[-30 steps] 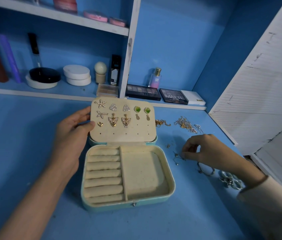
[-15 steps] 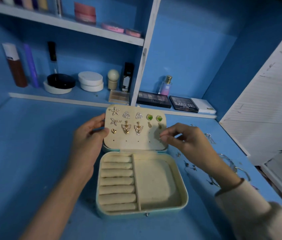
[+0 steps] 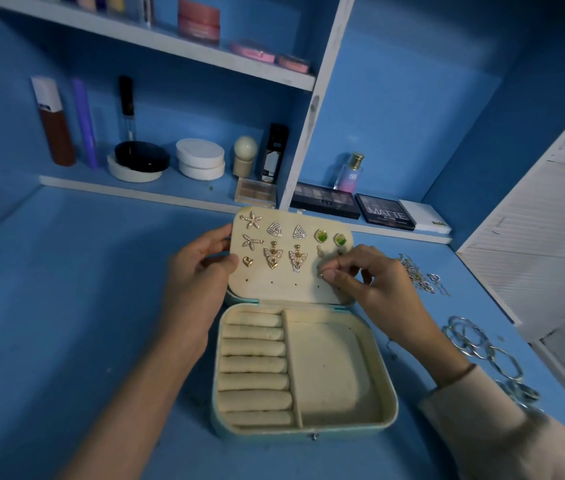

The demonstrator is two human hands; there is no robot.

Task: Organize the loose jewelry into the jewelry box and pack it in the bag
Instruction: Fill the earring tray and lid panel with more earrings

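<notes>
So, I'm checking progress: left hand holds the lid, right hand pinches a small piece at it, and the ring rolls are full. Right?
No: the head view shows the ring rolls bare. The left hand holds the lid, and the right hand pinches a small piece at it.

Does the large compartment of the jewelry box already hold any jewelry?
No, the large compartment of the jewelry box shows only its bare cream lining.

Lower shelf [image 3: 76,183] ahead of me, left bay: brown bottle [image 3: 56,128], purple tube [image 3: 85,124], black compact [image 3: 141,156], stacked white jars [image 3: 200,159]. Right bay: perfume bottle [image 3: 348,173] behind two dark palettes [image 3: 324,201]. Upper shelf [image 3: 128,32]: pink jar [image 3: 199,20].
</notes>
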